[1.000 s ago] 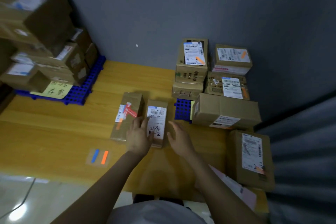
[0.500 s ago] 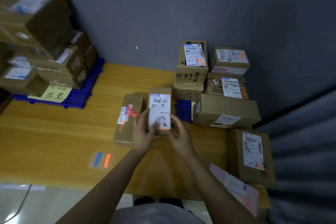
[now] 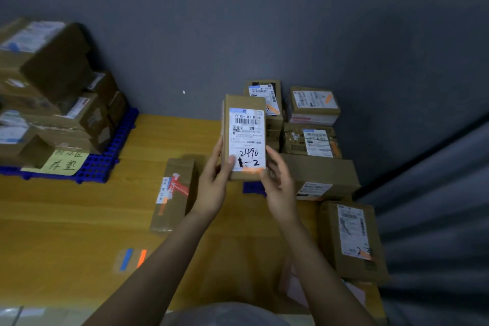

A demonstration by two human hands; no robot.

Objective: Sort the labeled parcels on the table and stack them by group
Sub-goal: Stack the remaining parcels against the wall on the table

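A small brown parcel [image 3: 244, 130] with a white label marked "2490 -2" is lifted above the wooden table [image 3: 66, 219], its label facing me. My left hand [image 3: 213, 185] grips its lower left edge, thumb on the label. Gripping the lower right edge is my right hand [image 3: 279, 182]. Another long brown parcel [image 3: 174, 193] with a red-and-white label lies flat on the table just left of my left hand.
Sorted parcels stand at the back right: two stacks [image 3: 313, 103] by the wall, a wide box [image 3: 320, 174], and a labeled box [image 3: 352, 241] near the right edge. A blue pallet [image 3: 105, 156] at left carries several boxes and a yellow note. Blue and orange tape strips [image 3: 132, 259] mark the table.
Both hands took hold of the "2490 -2" parcel on the table and raised it upright toward me. The neighbouring long parcel stayed flat.
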